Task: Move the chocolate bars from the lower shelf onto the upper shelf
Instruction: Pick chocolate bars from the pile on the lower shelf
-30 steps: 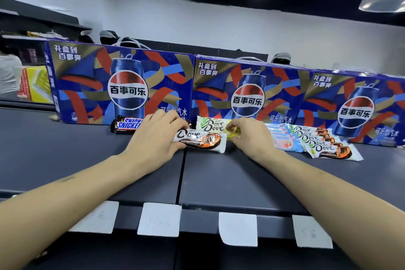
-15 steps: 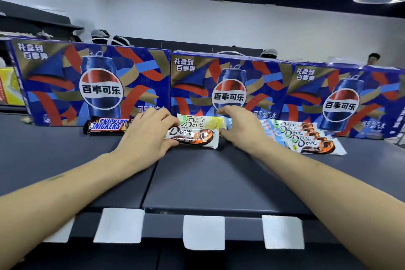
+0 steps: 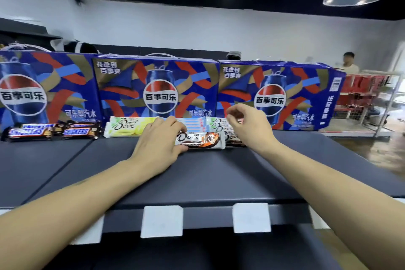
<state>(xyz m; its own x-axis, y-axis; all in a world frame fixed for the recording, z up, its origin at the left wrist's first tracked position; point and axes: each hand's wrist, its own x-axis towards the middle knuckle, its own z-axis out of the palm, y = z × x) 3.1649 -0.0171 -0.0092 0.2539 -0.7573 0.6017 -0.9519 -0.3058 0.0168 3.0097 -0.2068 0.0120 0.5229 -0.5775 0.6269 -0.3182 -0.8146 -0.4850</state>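
Left hand (image 3: 158, 144) pinches the left end of the brown Dove bar (image 3: 200, 140), flat on the shelf (image 3: 197, 173) near the boxes (image 3: 157, 87). Right hand (image 3: 249, 125) lifted, fingers loosely curled, holding nothing. Slide bar far into the row (keep it flat), then let go.

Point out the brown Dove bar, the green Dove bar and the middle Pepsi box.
brown Dove bar (image 3: 200, 140), head view, middle of wrapper.
green Dove bar (image 3: 127, 127), head view, wrapper's left half.
middle Pepsi box (image 3: 160, 96), head view, round logo.
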